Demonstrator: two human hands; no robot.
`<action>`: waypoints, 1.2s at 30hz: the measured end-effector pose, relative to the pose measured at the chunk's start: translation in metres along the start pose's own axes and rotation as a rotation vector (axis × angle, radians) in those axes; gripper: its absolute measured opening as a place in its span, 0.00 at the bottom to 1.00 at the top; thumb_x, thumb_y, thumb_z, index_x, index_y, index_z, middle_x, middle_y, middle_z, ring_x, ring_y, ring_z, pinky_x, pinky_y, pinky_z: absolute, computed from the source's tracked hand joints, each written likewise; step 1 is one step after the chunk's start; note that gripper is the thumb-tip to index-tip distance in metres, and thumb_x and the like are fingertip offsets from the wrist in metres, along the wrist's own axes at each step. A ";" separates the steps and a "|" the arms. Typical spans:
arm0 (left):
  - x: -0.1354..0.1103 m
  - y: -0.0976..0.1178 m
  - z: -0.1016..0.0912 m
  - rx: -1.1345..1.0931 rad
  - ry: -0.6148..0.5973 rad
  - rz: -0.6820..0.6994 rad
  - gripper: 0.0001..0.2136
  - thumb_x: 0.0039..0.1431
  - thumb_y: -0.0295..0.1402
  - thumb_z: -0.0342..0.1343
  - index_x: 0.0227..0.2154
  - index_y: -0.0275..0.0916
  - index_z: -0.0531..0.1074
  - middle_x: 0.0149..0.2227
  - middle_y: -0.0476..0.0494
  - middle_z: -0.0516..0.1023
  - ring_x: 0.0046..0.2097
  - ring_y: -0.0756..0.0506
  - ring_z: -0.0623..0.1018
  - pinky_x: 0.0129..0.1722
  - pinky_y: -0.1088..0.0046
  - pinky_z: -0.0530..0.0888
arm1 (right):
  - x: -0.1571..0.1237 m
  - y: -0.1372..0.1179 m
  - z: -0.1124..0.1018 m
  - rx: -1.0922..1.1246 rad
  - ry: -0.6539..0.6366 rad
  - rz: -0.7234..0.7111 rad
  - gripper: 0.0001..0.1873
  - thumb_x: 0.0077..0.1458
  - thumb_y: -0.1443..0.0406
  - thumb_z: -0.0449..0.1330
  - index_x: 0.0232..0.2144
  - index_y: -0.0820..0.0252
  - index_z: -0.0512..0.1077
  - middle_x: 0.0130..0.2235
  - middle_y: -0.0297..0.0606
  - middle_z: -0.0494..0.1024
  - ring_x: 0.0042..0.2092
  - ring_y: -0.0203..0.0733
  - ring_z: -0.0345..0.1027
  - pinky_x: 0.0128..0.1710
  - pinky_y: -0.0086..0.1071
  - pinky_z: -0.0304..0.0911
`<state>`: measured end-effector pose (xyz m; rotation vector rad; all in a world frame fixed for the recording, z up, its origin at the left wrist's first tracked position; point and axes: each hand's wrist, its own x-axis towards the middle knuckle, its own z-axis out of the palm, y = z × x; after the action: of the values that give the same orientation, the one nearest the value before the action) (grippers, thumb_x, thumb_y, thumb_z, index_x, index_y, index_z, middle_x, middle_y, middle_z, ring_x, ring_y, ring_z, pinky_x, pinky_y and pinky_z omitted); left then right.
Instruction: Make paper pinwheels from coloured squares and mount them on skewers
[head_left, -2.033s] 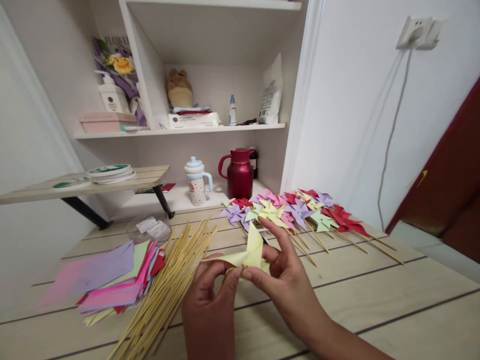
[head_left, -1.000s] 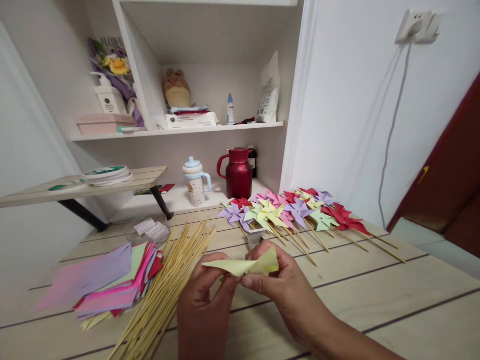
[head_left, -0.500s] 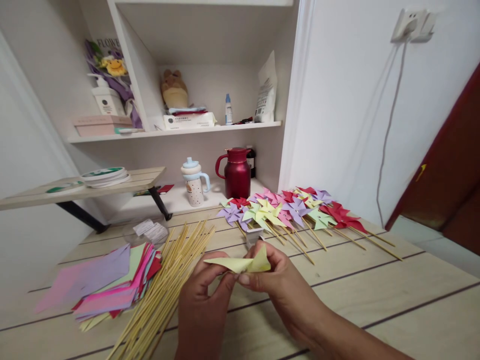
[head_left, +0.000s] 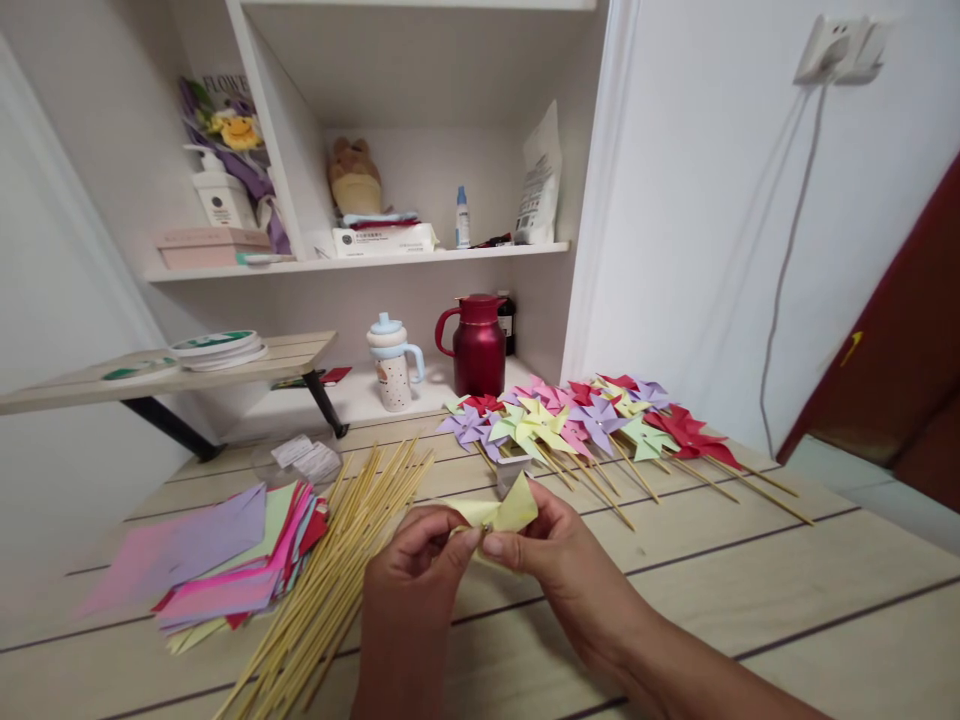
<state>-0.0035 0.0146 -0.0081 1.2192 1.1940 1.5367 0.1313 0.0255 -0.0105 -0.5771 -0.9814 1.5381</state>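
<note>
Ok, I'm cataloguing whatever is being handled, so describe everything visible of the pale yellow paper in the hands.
The pale yellow paper looks thin and matte. One curved flap rises right of its middle; other parts show to the left and below. A small shiny spot sits near the middle, too small to identify. The left hand and right hand pinch the paper there, apparently above the table. Part of it is hidden.

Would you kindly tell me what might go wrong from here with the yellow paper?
The folded yellow paper is pinched by both the left hand and the right hand, so it might crease or tear. The thin sticks lie close beside the left hand; a nudge could scatter them. The stacked coloured sheets are uneven and might slide.
</note>
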 end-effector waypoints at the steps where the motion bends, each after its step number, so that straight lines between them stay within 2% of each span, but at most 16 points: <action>1: 0.000 0.000 0.000 0.007 -0.004 -0.004 0.06 0.44 0.33 0.66 0.21 0.39 0.76 0.28 0.49 0.75 0.32 0.48 0.73 0.31 0.77 0.68 | 0.000 0.000 0.000 -0.005 -0.001 0.007 0.18 0.40 0.68 0.74 0.36 0.56 0.77 0.34 0.32 0.81 0.37 0.36 0.73 0.42 0.30 0.66; 4: -0.001 0.003 0.001 0.027 -0.005 0.001 0.06 0.45 0.34 0.66 0.21 0.39 0.76 0.28 0.48 0.76 0.33 0.48 0.73 0.32 0.77 0.69 | 0.000 0.000 -0.002 -0.031 0.016 0.016 0.18 0.39 0.68 0.74 0.35 0.57 0.76 0.30 0.29 0.78 0.34 0.35 0.71 0.39 0.28 0.64; 6: -0.002 0.004 0.001 0.039 -0.007 0.027 0.05 0.47 0.34 0.65 0.22 0.40 0.77 0.29 0.48 0.76 0.33 0.48 0.73 0.33 0.76 0.70 | 0.000 0.001 -0.003 -0.053 0.068 0.012 0.16 0.37 0.70 0.74 0.29 0.58 0.73 0.25 0.26 0.74 0.30 0.33 0.67 0.34 0.26 0.61; 9: -0.004 0.004 0.001 0.062 -0.020 0.085 0.04 0.47 0.33 0.65 0.22 0.40 0.78 0.28 0.48 0.77 0.32 0.48 0.74 0.34 0.76 0.70 | -0.001 0.001 -0.004 -0.056 0.121 0.006 0.18 0.35 0.71 0.74 0.22 0.58 0.67 0.22 0.23 0.70 0.26 0.31 0.61 0.30 0.25 0.56; 14: -0.004 0.001 -0.001 0.086 -0.016 0.165 0.02 0.49 0.32 0.65 0.24 0.42 0.79 0.29 0.48 0.78 0.33 0.47 0.75 0.34 0.75 0.72 | 0.000 0.001 -0.002 0.031 0.067 0.040 0.16 0.35 0.72 0.73 0.26 0.57 0.71 0.23 0.24 0.71 0.28 0.32 0.64 0.33 0.27 0.60; 21: -0.004 0.001 -0.001 0.128 -0.001 0.292 0.02 0.48 0.32 0.66 0.23 0.43 0.78 0.29 0.48 0.78 0.33 0.48 0.76 0.34 0.76 0.73 | -0.001 -0.001 0.000 0.020 0.055 0.046 0.15 0.38 0.71 0.74 0.31 0.57 0.76 0.26 0.27 0.75 0.31 0.35 0.69 0.37 0.29 0.64; 29: -0.001 -0.005 -0.001 0.084 -0.010 0.140 0.04 0.47 0.34 0.66 0.24 0.39 0.78 0.28 0.46 0.79 0.32 0.46 0.77 0.33 0.74 0.73 | -0.001 -0.001 -0.001 -0.061 0.034 0.039 0.22 0.38 0.65 0.75 0.39 0.59 0.77 0.36 0.37 0.82 0.39 0.41 0.74 0.45 0.35 0.66; 36: -0.002 0.002 0.002 0.008 0.028 -0.011 0.05 0.45 0.33 0.67 0.25 0.38 0.79 0.28 0.46 0.80 0.32 0.47 0.77 0.33 0.75 0.73 | -0.001 -0.001 -0.003 -0.098 -0.010 0.015 0.20 0.42 0.63 0.73 0.39 0.58 0.76 0.37 0.37 0.82 0.40 0.40 0.74 0.45 0.33 0.65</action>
<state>-0.0012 0.0124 -0.0062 1.1980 1.2240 1.5468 0.1346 0.0252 -0.0110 -0.6475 -1.0671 1.5134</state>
